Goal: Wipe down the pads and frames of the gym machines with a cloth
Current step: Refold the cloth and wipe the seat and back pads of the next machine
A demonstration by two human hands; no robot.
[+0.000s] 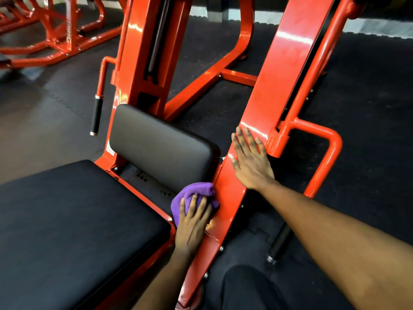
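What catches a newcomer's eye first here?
The glossy orange frame dominates, its slanted beams running from the top of the picture down to the bottom. Against it, the purple cloth stands out at lower centre, pressed by the left hand where the beam meets the grey back pad. The right hand lies flat on the beam just above, right of centre.

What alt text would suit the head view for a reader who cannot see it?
A person's left hand presses a purple cloth against an orange machine frame beside a grey back pad; the right hand rests flat on the frame higher up.
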